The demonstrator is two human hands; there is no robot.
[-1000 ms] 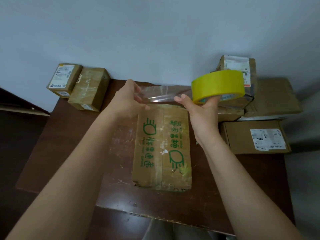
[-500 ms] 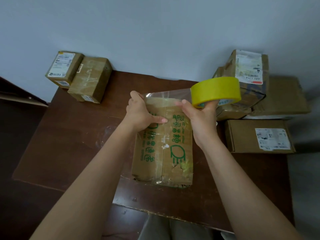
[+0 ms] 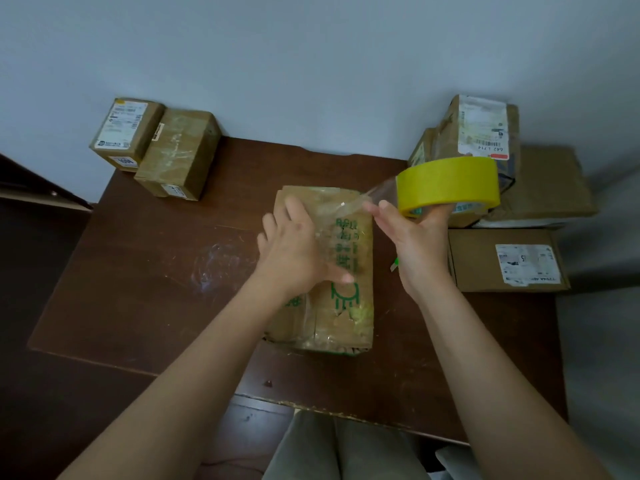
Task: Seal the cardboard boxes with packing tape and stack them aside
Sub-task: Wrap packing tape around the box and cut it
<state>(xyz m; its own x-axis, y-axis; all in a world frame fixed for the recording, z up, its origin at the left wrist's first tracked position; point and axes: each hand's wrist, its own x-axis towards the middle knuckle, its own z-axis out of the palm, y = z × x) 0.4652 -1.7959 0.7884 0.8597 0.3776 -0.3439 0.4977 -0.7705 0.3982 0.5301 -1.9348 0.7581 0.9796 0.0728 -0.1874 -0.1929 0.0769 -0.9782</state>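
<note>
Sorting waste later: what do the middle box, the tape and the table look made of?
Box: brown cardboard, matte, with torn, frayed edges. Tape roll: thin plastic film, probably; yellow on the roll, the pulled strip clear and glossy. Table: dark wood or veneer, semi-gloss, scuffed, chipped pale at the front edge.

Dim, soft even light; slight motion blur overall, wide-angle bending at edges, faint tabletop (image 3: 145,258) glare.

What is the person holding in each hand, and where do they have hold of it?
The right hand grips the yellow tape roll from below, by its rim. The left hand holds nothing; it presses the clear tape strip onto the box.
</note>
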